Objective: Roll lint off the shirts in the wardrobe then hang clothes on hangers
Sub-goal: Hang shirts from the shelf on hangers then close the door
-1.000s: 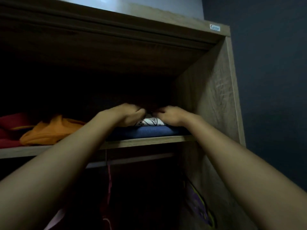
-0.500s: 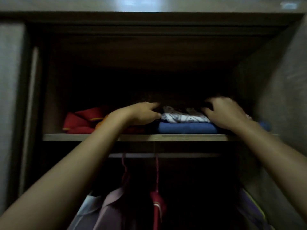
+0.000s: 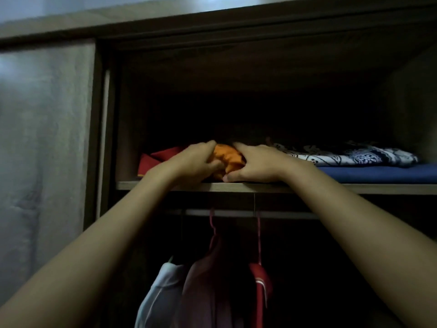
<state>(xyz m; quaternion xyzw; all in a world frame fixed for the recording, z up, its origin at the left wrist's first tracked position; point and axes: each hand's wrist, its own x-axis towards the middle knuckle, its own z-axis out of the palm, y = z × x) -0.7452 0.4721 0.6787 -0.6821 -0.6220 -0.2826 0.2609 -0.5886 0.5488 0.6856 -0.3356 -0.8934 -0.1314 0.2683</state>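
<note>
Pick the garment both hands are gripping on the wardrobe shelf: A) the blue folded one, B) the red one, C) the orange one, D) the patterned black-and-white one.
C: the left hand and right hand close around the orange garment from either side.

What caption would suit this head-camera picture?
Both hands, left and right, grasp a crumpled orange garment on the wooden wardrobe shelf.

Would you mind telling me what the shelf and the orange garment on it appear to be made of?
The shelf looks like laminated board with a matte wood-grain finish: its front edge is flat, pale and straight. The orange garment looks like soft, matte woven or knit cloth, bunching into folds between the left hand and right hand; the fibre cannot be told.
</note>
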